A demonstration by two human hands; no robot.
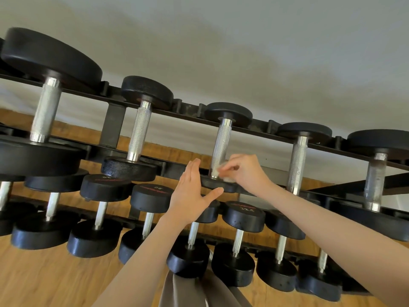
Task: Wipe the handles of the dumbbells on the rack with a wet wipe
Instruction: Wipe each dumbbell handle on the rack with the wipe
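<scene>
Crumpled white wet wipe (222,171), pinched in the right hand (247,171), rubs the third top-row knurled steel dumbbell handle (220,147); left hand (190,191) open, flat. Other handles look unwiped, probably most remain.

A black metal rack (254,127) is carrying two tiers of black dumbbells. Five dumbbells are sitting across its upper tier, and the middle dumbbell (222,142) is serving here as the landmark. A larger one (138,127) is resting to its left, and the largest (45,107) is lying further left. Below the middle dumbbell, a lower row (240,238) is lying on the bottom tier, above a wooden floor (44,280).
</scene>
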